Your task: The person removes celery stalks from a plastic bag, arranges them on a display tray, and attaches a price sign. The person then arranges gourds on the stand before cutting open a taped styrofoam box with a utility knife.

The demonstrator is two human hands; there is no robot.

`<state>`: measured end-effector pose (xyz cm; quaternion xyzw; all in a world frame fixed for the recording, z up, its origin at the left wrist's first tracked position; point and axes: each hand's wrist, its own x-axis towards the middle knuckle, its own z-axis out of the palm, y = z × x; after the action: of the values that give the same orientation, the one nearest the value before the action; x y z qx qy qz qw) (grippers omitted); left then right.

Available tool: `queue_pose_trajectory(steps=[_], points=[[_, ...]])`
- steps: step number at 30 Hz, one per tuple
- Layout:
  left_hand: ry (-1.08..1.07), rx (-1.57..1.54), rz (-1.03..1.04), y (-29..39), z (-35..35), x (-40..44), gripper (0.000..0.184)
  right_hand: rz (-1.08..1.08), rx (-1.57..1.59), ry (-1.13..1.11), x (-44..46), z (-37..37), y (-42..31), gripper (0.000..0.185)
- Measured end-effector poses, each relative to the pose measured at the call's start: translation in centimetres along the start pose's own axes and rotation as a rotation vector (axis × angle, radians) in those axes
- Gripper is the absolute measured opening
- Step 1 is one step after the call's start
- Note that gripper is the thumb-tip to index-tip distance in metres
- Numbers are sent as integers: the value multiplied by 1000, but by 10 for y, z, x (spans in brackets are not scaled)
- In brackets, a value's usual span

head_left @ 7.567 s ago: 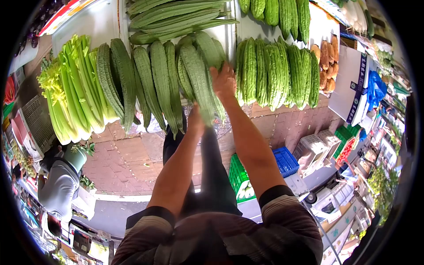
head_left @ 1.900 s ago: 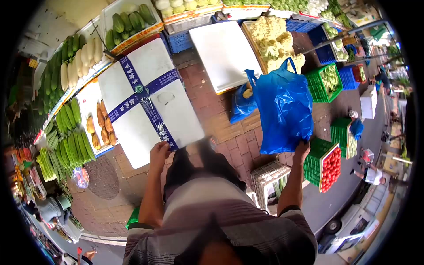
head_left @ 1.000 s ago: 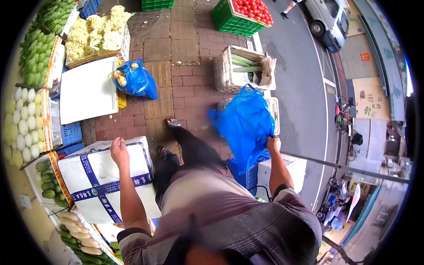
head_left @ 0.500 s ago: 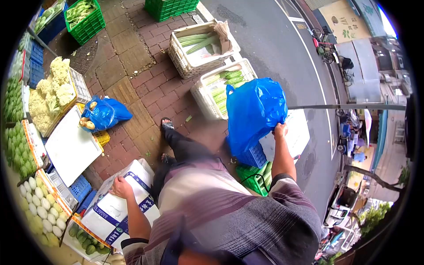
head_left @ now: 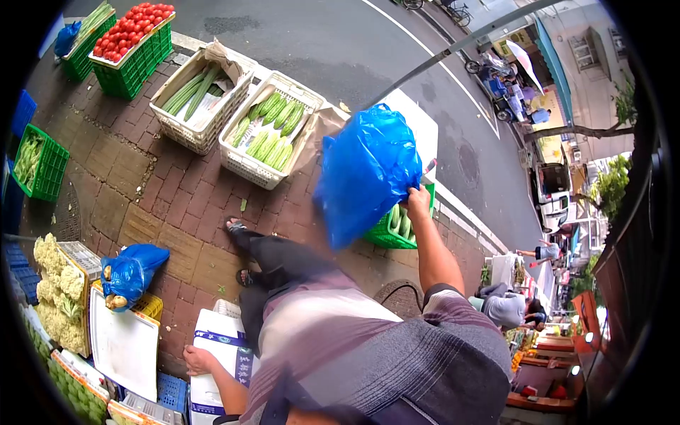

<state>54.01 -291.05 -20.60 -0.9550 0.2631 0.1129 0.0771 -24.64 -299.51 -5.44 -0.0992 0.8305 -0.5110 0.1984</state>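
Observation:
A large blue plastic bag (head_left: 372, 170) hangs from my right hand (head_left: 418, 203), whose fingers are closed round its edge. Behind the bag, a green crate (head_left: 397, 228) of long green vegetables is partly hidden. My left hand (head_left: 200, 360) is low at the left, above the white foam box (head_left: 209, 389) with blue printed tape; its fingers are loosely curled and I see nothing in them. Left of the bag stands a white crate (head_left: 271, 131) of bitter gourds, with brown paper (head_left: 315, 134) at its edge.
Another white crate (head_left: 202, 95) holds long green gourds. Behind it stands a green crate of tomatoes (head_left: 134, 32). A second blue bag (head_left: 131, 276) rests by a white tray (head_left: 124, 347) and cauliflower (head_left: 60, 294). A pole (head_left: 453, 49) crosses above the bag. People crouch at the right.
The view has turned rightward, so the crates and stalls have shifted left. The blue bag is still in my right hand and has swung. My left hand now appears lower, beside the foam box.

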Motion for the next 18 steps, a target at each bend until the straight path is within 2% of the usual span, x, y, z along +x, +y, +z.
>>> queue_pose_trajectory(steps=[2, 3, 6, 7, 10, 11, 12, 14, 16, 18], points=[[-15, 8, -6, 2, -8, -2, 49, 1, 86, -21, 8, -23, -2, 24], [-34, -8, 0, 2, -12, -4, 52, 39, 170, 60, 11, -25, -14, 25], [-65, -4, 23, -8, 0, 7, 56, -14, 242, 95, 72, -53, -24, 22], [-140, 7, 22, -5, -9, 5, 58, -39, 234, 113, 79, -56, -42, 21], [92, -6, 14, -5, -4, 1, 60, -88, 291, 105, 130, -69, -76, 17], [100, -42, -115, 5, -10, -10, 62, -136, 312, 36, 162, -82, -77, 17], [144, -60, -128, 14, -12, -23, 63, -185, 334, -40, 193, -88, -78, 16], [236, -109, -167, 35, -9, -48, 63, -215, 595, -60, 216, -79, -105, 18], [242, -168, -136, 53, 8, -76, 60, -203, 730, -58, 267, -86, -106, 24], [119, -301, -147, 86, 5, -121, 59, -211, 844, -71, 305, -90, -108, 25]])
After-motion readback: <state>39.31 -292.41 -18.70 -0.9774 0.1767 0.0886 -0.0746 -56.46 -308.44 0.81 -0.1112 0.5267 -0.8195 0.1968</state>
